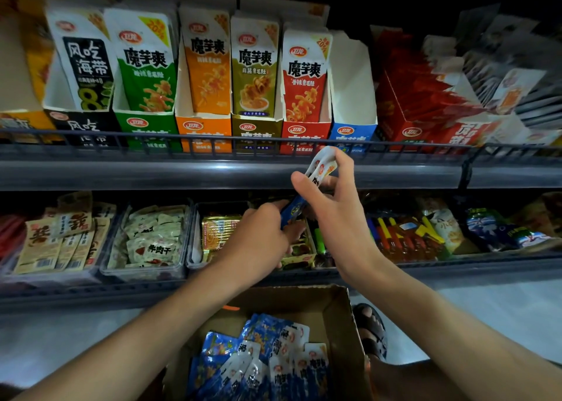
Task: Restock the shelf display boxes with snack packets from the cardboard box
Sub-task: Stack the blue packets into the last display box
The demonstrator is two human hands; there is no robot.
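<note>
Both hands hold a small stack of blue-and-white snack packets (316,175) in front of the upper shelf rail. My right hand (331,209) grips the stack's upper part between thumb and fingers. My left hand (264,233) grips its blue lower end. Directly above, the blue display box (349,133) on the upper shelf shows only its bare white inside. Below my arms, the open cardboard box (337,309) holds several more blue packets (267,355).
Left of the blue box stand red (304,133), olive (255,130), orange (203,127), green (146,127) and black (82,124) display boxes with packets upright. A dark wire rail (213,140) fronts the upper shelf. Clear trays of snacks fill the lower shelf. A sandalled foot (371,327) is beside the cardboard box.
</note>
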